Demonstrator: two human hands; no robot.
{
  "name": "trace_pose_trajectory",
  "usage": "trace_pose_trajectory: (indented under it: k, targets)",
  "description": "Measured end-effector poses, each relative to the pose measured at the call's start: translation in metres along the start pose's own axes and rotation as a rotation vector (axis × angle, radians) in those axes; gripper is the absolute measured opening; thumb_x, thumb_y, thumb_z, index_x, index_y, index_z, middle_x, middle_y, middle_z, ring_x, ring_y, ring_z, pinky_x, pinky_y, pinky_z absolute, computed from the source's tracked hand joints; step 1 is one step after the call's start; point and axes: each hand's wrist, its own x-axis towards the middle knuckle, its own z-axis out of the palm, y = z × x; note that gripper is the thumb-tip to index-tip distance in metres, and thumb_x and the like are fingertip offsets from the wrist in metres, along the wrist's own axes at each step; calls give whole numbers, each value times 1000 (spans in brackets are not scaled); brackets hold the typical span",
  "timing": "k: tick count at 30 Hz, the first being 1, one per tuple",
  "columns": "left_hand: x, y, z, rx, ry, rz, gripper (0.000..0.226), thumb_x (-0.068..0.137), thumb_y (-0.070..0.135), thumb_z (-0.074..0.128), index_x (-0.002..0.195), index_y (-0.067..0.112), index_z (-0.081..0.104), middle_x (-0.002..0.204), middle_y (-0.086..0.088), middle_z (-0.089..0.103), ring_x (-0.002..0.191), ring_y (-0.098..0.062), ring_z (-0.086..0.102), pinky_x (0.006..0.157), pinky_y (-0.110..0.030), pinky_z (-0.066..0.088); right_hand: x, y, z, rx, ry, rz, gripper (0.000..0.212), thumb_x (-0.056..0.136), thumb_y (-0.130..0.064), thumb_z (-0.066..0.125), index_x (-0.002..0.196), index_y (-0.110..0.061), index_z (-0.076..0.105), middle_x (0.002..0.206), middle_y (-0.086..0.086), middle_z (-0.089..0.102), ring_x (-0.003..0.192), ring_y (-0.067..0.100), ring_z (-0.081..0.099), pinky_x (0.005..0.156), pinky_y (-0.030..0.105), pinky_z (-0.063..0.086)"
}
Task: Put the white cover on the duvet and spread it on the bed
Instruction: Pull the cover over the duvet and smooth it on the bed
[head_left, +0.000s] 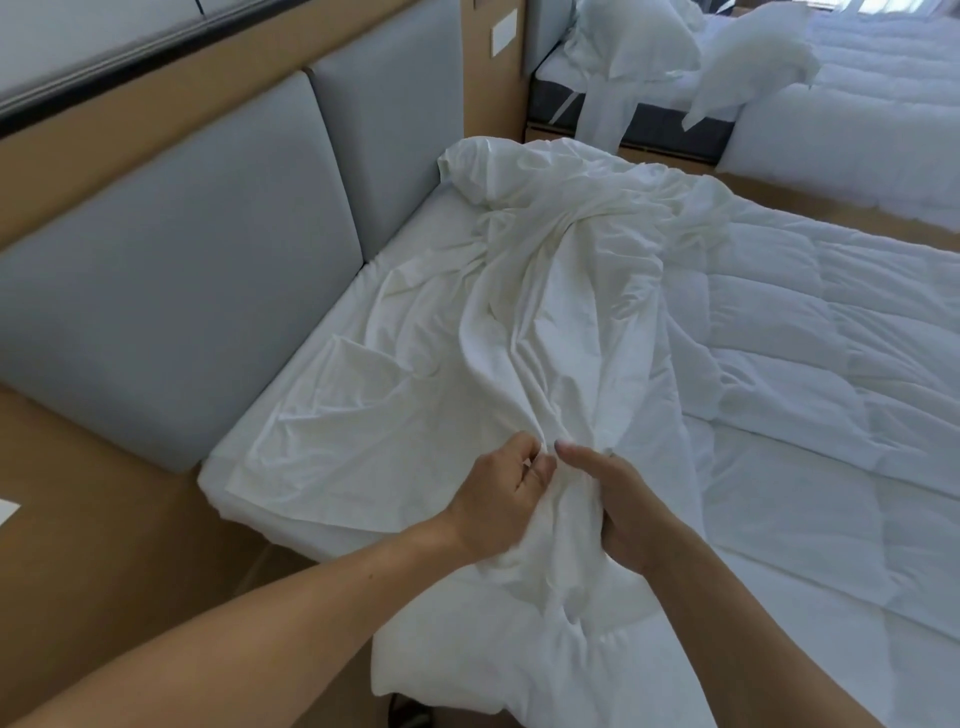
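The white cover lies crumpled in a long bunch across the head end of the bed, running from the far corner down to my hands. A quilted white duvet is spread over the right part of the bed, partly under the cover. My left hand grips a gathered fold of the cover at the near edge. My right hand grips the same bunch just to the right, thumb stretched along the cloth. Below my hands the fabric hangs over the bedside.
Grey padded headboard panels line the wall on the left, set in tan wood. A second bed with crumpled white bedding and pillows stands at the back right, across a narrow gap. Tan floor lies at the lower left.
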Motion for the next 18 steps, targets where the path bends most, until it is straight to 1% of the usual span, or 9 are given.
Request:
trace_pose_trajectory:
  k: [2,3,5,8,9,11,13,15,18]
  targets:
    - [-3,-1,-1,-47,-41,-21,32,103,32,48,91,3,53,73,-2,56,63,-11,49,61,-27,43,-1,-2,0,42,-50,-2,39,92,-28,64,114,3,69,117,27,67,111,41,65,99,55,50]
    - [-6,-1,-1,-65,-73,-27,31,103,34,47,93,5,54,77,-5,60,66,-15,54,64,-30,47,0,-3,1,42,-50,7,43,90,-29,66,116,5,68,118,29,66,112,43,64,100,57,49]
    - [-11,-3,-1,-80,-129,-23,27,103,33,47,94,9,56,84,-7,65,74,-19,60,72,-35,50,2,-2,4,27,-15,37,46,88,-27,70,117,9,66,116,29,67,109,43,65,98,56,51]
    - [-13,-8,-2,-55,-98,-6,23,103,31,47,88,15,53,76,0,60,70,-11,56,71,-39,48,4,0,9,7,35,20,34,88,-13,69,112,11,66,109,28,69,100,42,69,88,52,57]
    - [-12,-10,-3,-14,-77,-4,24,103,32,46,84,18,50,73,1,58,68,-13,55,70,-40,47,4,-1,10,-16,81,-15,29,87,-7,69,111,10,66,107,28,70,96,41,70,84,50,59]
    - [-11,-15,-5,111,-91,2,26,104,32,43,79,25,42,70,0,56,68,-22,56,68,-41,45,5,-3,13,-93,239,-109,24,82,1,70,106,3,68,99,23,73,88,37,73,77,46,61]
    - [-11,-17,-4,186,-126,-7,28,104,31,40,77,25,37,68,-2,55,69,-30,56,67,-43,45,6,-5,14,-149,403,-207,26,79,2,70,104,-6,66,96,14,73,86,31,72,76,42,60]
    - [-9,-19,-6,198,-78,-29,28,104,28,39,77,23,36,64,0,51,65,-29,52,66,-44,45,7,-5,11,-140,526,-296,39,74,-3,73,111,-11,62,102,7,70,93,27,68,81,40,58]
    - [0,-25,-19,187,43,-113,27,105,27,37,80,18,39,69,0,49,70,-28,51,66,-39,41,1,-6,4,-138,652,-396,61,59,-16,73,119,-15,59,109,4,67,98,25,66,87,39,55]
